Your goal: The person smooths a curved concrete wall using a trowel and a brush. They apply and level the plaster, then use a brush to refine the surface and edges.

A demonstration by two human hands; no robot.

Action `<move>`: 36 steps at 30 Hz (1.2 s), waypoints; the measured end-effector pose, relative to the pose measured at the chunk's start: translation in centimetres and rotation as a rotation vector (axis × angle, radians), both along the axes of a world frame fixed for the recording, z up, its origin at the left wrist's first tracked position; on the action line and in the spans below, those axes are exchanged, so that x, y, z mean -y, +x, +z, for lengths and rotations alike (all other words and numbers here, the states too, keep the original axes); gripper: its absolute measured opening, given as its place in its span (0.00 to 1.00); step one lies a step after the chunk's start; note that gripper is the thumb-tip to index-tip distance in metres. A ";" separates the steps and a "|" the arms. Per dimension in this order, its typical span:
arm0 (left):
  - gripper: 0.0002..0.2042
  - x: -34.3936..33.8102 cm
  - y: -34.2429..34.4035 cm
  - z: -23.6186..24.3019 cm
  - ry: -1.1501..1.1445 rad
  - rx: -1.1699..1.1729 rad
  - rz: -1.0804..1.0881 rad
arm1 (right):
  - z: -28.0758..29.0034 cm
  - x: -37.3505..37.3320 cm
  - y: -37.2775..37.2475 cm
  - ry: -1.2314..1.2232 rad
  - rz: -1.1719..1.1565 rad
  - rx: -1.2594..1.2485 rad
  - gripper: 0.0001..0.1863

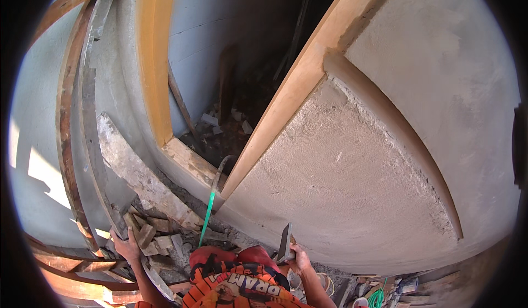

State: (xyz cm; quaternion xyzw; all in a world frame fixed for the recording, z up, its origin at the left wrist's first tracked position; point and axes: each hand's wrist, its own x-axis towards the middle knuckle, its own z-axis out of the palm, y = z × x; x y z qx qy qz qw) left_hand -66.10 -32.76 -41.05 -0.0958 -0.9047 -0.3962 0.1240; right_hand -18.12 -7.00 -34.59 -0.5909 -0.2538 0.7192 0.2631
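My left hand point(127, 246) is closed around a long, narrow grey board point(88, 93). This board stands up along the left wall, and its lower end runs down past my hand. In my right hand point(300, 259) is a plastering float point(285, 242); its dark flat plate is turned edge-up and my fingers wrap the handle side. The float is close to the foot of a rough plastered wall panel point(324, 170), and I cannot tell whether they touch.
A wooden door frame point(280, 107) borders a dark room. A moulded ledge point(396, 126) crosses the right wall. At left stand a brown timber point(67, 121) and a plaster-stained plank point(140, 170). Wood offcuts point(147, 235), a green strap point(207, 217) and a green hose point(375, 298) lie low.
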 end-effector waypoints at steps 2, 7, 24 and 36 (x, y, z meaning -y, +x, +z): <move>0.30 0.0 0.9 2.3 0.058 0.026 -0.049 | -2.3 0.3 -0.7 0.003 -0.025 -0.025 0.06; 0.29 -0.9 1.9 3.7 0.189 -0.128 -0.085 | -2.4 0.9 -3.1 0.027 -0.099 -0.014 0.07; 0.31 -37.0 7.6 35.2 1.229 -0.197 -1.356 | -0.6 7.3 -1.8 0.228 -0.233 0.000 0.05; 0.28 -40.2 10.9 38.3 1.270 -0.174 -1.449 | -3.0 11.5 0.0 0.155 -0.386 0.040 0.03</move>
